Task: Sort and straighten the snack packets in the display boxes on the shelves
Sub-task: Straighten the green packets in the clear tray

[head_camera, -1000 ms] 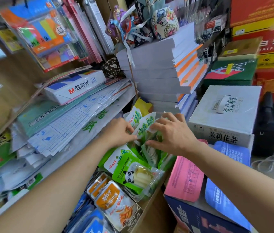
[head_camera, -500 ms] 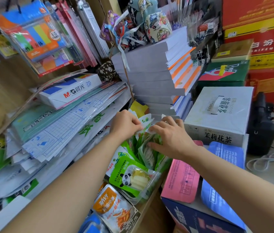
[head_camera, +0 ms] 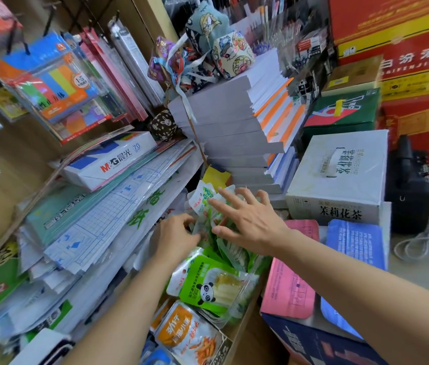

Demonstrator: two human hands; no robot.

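Head view: the right hand (head_camera: 250, 222) has let go of the green packets (head_camera: 204, 200) it clasped half a second ago and now hovers flat over them, fingers straight and splayed, thumb touching one. The left hand (head_camera: 176, 238) has dropped from the packet tops to their left flank, fingers curled in and apparently pinching a packet. The packets stand bunched upright at the far end of the display box (head_camera: 243, 317), behind the flat panda packet (head_camera: 213, 285), so straightening looks underway, not finished.

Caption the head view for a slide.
Left hand grips green snack packets in a display box while the right hand presses them, beside stacked paper.
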